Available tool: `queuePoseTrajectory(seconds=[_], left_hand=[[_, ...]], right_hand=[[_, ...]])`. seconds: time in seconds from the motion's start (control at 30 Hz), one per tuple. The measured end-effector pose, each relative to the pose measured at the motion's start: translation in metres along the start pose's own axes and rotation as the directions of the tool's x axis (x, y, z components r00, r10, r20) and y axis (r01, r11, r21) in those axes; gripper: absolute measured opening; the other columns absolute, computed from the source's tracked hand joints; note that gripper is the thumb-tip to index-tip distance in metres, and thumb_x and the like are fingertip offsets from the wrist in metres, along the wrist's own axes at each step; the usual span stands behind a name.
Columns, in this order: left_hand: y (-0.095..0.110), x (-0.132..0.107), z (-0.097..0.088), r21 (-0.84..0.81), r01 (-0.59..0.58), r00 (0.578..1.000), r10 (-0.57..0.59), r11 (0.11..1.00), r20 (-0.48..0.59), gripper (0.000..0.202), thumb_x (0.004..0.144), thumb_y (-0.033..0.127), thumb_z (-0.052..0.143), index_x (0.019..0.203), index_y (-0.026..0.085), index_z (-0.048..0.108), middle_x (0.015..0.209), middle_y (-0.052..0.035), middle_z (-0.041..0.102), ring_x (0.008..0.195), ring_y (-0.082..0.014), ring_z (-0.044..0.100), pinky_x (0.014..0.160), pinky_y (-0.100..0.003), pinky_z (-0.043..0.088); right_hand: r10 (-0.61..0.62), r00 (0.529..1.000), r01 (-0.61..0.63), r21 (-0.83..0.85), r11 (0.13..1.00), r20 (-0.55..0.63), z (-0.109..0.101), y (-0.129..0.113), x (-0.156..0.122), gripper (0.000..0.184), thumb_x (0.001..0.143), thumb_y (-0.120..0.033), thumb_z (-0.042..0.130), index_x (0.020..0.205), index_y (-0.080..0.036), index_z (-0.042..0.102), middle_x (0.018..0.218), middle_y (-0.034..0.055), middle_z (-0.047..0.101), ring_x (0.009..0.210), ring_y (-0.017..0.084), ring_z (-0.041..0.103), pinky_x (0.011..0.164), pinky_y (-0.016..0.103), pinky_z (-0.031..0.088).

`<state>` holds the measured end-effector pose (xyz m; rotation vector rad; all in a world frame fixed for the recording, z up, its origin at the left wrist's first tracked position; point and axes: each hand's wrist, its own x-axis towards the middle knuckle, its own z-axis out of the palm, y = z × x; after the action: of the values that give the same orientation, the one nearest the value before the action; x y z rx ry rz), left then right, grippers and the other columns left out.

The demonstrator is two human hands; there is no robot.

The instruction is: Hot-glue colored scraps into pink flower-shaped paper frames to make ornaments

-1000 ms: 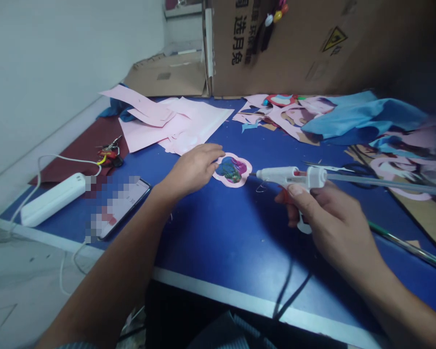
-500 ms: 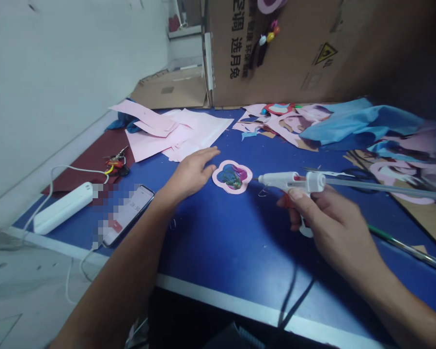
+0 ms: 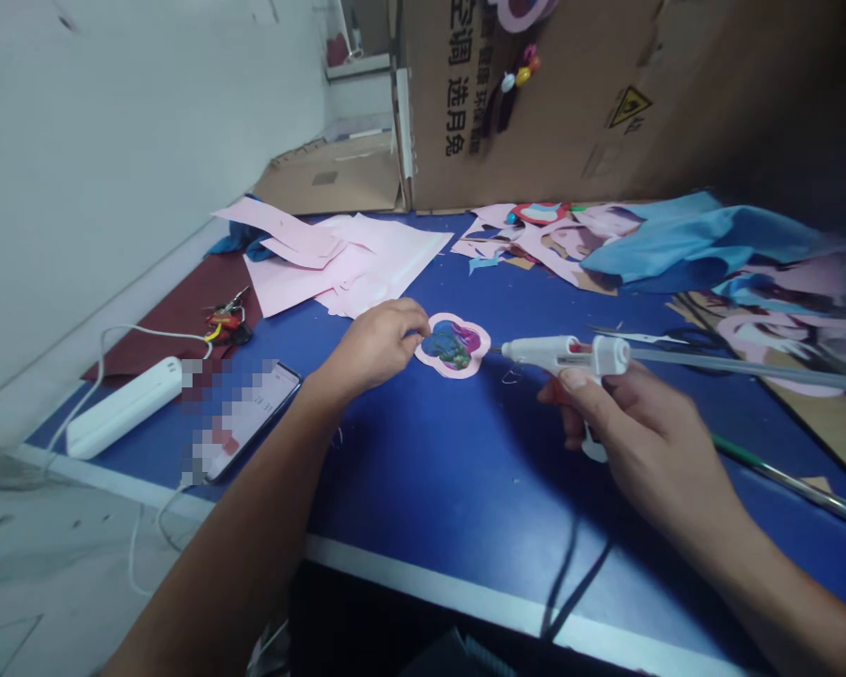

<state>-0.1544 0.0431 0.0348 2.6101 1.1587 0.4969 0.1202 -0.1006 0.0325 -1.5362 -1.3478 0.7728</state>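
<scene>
A pink flower-shaped cutout (image 3: 454,346) with a blue, green and magenta centre lies on the blue table (image 3: 423,470). My left hand (image 3: 375,344) rests at its left edge, fingers curled and pinching the rim. My right hand (image 3: 641,442) grips a white glue gun (image 3: 568,355) with a clear glue stick sticking out of its back. The nozzle points left and stops just right of the cutout.
Pink paper sheets (image 3: 338,254) lie at the back left, paper scraps (image 3: 536,235) and blue cloth (image 3: 705,240) at the back right. A phone (image 3: 243,414), a white power strip (image 3: 123,406) and keys (image 3: 226,322) sit left. A cardboard box (image 3: 571,94) stands behind. Scissors (image 3: 666,336) lie right.
My left hand opened and drew slightly back from the cutout, then curled onto its left edge again. The glue gun stayed almost still beside it.
</scene>
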Motion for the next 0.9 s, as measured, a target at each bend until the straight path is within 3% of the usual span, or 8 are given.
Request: queuePoseTrajectory(seconds=[0.1,0.23,0.53,0.9], left_hand=[[0.008,-0.001,-0.006,-0.019,-0.050,0.995,0.051,0.999,0.085,0.033,0.096,0.007,0.055,0.100,0.021,0.084,0.112,-0.0068,0.079,0.108,-0.0216,0.075,0.102,-0.035,0.060],[0.019,-0.002,-0.008,-0.054,-0.089,0.983,0.097,0.995,0.154,0.031,0.097,0.008,0.056,0.103,0.021,0.084,0.110,-0.0073,0.077,0.104,-0.0214,0.073,0.097,-0.034,0.059],[0.028,-0.008,-0.016,0.150,-0.117,0.969,0.080,0.982,0.233,0.043,0.101,0.006,0.048,0.112,0.020,0.087,0.111,-0.0105,0.078,0.108,-0.0248,0.073,0.095,-0.034,0.056],[0.033,-0.004,-0.007,0.263,-0.132,0.936,0.033,0.956,0.350,0.048,0.097,0.000,0.050,0.121,0.018,0.087,0.118,-0.0126,0.079,0.114,-0.0279,0.072,0.098,-0.036,0.057]], right_hand=[[0.005,1.000,-0.005,-0.017,1.000,0.005,0.000,-0.001,0.000,0.055,0.100,-0.075,0.070,0.083,-0.024,0.078,0.064,0.0019,0.065,0.056,0.019,0.061,0.051,0.032,0.049],[0.007,1.000,-0.007,-0.021,1.000,0.013,0.000,-0.001,0.001,0.056,0.099,-0.077,0.070,0.081,-0.024,0.079,0.064,0.0025,0.066,0.055,0.019,0.061,0.051,0.032,0.050],[0.007,1.000,-0.006,-0.036,0.999,0.017,-0.001,-0.001,0.000,0.054,0.100,-0.076,0.070,0.080,-0.026,0.078,0.065,0.0027,0.067,0.057,0.021,0.063,0.053,0.034,0.052],[0.009,1.000,-0.009,-0.032,0.999,0.013,0.001,0.002,0.000,0.055,0.100,-0.076,0.071,0.082,-0.025,0.079,0.066,0.0029,0.067,0.058,0.020,0.064,0.052,0.032,0.051]])
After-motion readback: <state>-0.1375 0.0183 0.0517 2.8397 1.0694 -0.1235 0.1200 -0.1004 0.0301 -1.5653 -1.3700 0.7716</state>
